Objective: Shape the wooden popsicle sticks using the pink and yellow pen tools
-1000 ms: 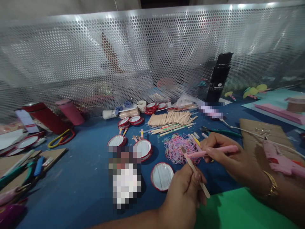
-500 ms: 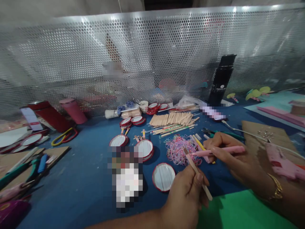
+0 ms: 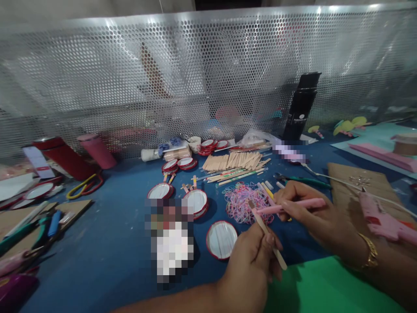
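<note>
A wooden stick (image 3: 260, 221) with a brown tip and a pink patch is pinched in my left hand (image 3: 249, 265). My right hand (image 3: 308, 217) grips a pink marker (image 3: 289, 206), its tip at the stick's upper part. Behind the stick lies a heap of colourful rubber bands (image 3: 239, 202). A round red-rimmed lid (image 3: 222, 240) rests just left of my left hand. Farther back are more lids (image 3: 195, 202) with short sticks at their edges, and a pile of plain wooden sticks (image 3: 233, 161).
Green paper (image 3: 332, 287) lies at the lower right. A pink glue gun (image 3: 378, 215) rests on cardboard (image 3: 342, 184) beside a white cable. A black bottle (image 3: 301, 106) stands by the metal mesh. Pliers (image 3: 41, 230) and red and pink bottles are at the left.
The whole view has shifted slightly. The marker's tip has moved a little along the stick, and both hands keep their grips.
</note>
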The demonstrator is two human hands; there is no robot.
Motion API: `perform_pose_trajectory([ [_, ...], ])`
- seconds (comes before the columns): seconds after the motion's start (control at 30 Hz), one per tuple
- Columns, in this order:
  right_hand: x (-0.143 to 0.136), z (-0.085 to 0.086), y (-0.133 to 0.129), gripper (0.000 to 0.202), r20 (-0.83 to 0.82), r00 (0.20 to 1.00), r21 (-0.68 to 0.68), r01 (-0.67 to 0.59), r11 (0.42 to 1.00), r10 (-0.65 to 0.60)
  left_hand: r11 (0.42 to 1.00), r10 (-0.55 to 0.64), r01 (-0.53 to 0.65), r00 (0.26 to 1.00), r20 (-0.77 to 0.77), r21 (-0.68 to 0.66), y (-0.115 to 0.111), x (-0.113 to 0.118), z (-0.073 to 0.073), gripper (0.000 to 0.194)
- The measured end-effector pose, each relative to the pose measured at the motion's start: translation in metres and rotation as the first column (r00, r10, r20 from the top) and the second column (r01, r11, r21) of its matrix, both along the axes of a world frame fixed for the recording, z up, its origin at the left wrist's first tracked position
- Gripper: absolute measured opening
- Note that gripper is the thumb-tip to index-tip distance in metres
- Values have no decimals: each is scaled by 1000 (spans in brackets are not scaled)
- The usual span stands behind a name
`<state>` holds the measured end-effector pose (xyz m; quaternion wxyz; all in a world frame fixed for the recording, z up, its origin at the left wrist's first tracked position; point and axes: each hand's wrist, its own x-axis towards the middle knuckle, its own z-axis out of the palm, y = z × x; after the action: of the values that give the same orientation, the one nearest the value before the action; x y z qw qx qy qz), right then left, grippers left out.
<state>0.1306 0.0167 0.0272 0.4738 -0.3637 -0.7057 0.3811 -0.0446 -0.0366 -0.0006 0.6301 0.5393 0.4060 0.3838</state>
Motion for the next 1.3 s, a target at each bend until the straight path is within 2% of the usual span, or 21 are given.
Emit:
perform_pose_trajectory([
  [0.17, 0, -1, 0, 25, -51, 999, 4, 7, 1000, -7, 1000, -9, 9, 1000, -15, 3, 0, 0, 2, 41],
  [0.33, -1, 1, -2, 26, 17, 1000, 8, 12, 1000, -12, 1000, -10, 10, 1000, -18, 3, 0, 0, 3, 40],
  [0.43, -1, 3, -2, 29, -3, 999, 3, 44, 999, -44, 1000, -2, 2, 1000, -27, -10, 0, 0, 4, 41],
  [0.63, -2, 4, -2, 26, 15, 1000, 2, 11, 1000, -11, 1000, 4, -5, 1000, -17, -14, -1, 1, 7, 39],
  [0.8, -3, 4, 1, 27, 17, 995, 23, 94, 995, -94, 999, 14, -15, 999, -31, -36, 0, 0, 8, 39],
  [0.87, -4, 5, 1, 24, -34, 997, 43, 67, 997, -65, 999, 20, -21, 999, -46, -32, 1, 0, 8, 39],
  [1.0, -7, 6, 2, 22, -21, 999, 65, 34, 997, -32, 1000, 17, -19, 998, -54, -25, 2, -1, 10, 41],
  [1.2, -4, 6, 2, 22, -20, 997, 67, 78, 995, -77, 999, 25, -28, 998, -62, -32, 2, -1, 10, 42],
  [1.3, -5, 5, 1, 21, -39, 999, 71, 23, 997, -21, 999, 22, -23, 998, -65, -24, 2, -1, 10, 42],
])
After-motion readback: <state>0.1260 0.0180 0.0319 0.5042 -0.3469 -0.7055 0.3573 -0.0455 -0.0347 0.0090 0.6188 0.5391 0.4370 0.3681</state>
